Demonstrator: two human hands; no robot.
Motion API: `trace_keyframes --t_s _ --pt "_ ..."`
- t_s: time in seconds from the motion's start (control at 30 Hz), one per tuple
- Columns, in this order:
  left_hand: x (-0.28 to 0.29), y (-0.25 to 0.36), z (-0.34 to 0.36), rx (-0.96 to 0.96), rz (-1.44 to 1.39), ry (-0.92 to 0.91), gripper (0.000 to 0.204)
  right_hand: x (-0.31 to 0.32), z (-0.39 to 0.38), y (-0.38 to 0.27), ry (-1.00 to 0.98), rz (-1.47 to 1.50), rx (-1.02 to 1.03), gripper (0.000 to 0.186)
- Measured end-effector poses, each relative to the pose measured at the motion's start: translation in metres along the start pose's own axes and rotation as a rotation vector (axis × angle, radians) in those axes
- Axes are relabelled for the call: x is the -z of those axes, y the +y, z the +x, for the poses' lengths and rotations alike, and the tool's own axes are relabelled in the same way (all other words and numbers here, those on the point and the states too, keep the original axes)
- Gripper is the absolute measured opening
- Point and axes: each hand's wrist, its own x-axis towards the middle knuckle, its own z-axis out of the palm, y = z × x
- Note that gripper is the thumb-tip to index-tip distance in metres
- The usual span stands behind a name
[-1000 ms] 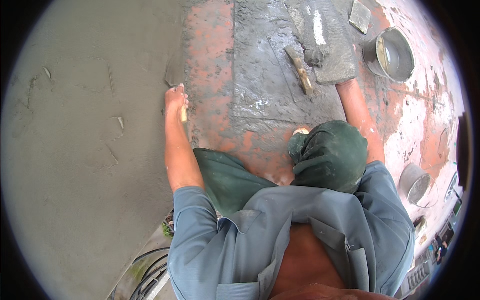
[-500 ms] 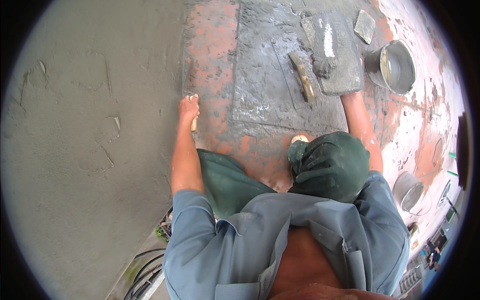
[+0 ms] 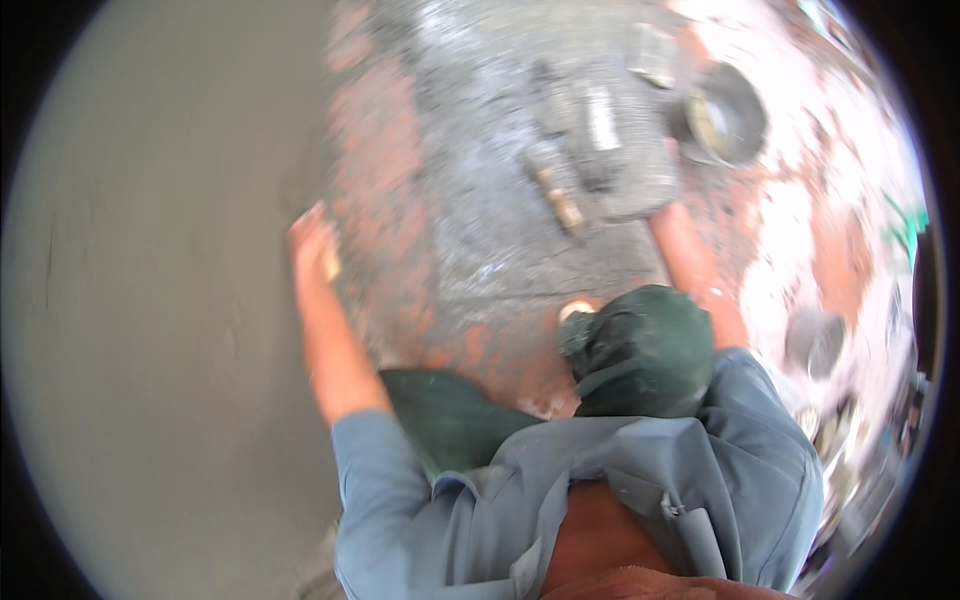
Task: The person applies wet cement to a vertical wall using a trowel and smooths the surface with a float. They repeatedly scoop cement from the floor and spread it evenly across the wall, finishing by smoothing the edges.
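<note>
At the edge of a smooth grey wet mortar surface (image 3: 170,250), my left hand (image 3: 314,244) is closed round a trowel by its pale wooden handle (image 3: 332,264). Blur and the hand hide the trowel's blade. My right hand (image 3: 671,150) reaches under a mortar-caked hawk (image 3: 640,182), a grey rectangular board, and holds it; most of the fingers are hidden beneath. A white streak marks the board's top. Left of the hawk lies another wooden-handled tool (image 3: 555,190), smeared with mortar, on a mortar-covered sheet (image 3: 480,215).
A grey bucket (image 3: 738,115) stands right of the hawk, with a flat grey block (image 3: 653,55) to its left. A second bucket (image 3: 816,342) sits farther right. Reddish, mortar-stained ground (image 3: 375,130) runs between sheet and wet mortar. My green-trousered knee (image 3: 645,350) is bent near the sheet.
My left hand has moved left over the wet mortar with the trowel. The view has shifted, so hawk, bucket and sheet appear farther left and lower; the picture is now blurred.
</note>
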Motion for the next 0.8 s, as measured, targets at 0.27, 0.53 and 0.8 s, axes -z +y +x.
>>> trace_keyframes --t_s 0.27,0.53,0.8 --pt "0.079 0.054 -0.027 -0.132 -0.114 0.177 0.036 -0.044 -0.006 0.015 -0.153 0.053 -0.033 0.049" --pt "0.052 0.065 -0.086 -0.647 0.055 0.175 0.036 -0.049 0.007 0.027 -0.15 0.045 -0.021 0.06" --pt "-0.026 0.112 -0.146 -0.709 0.145 -0.055 0.028 -0.063 -0.016 0.015 0.083 0.06 0.044 0.078"
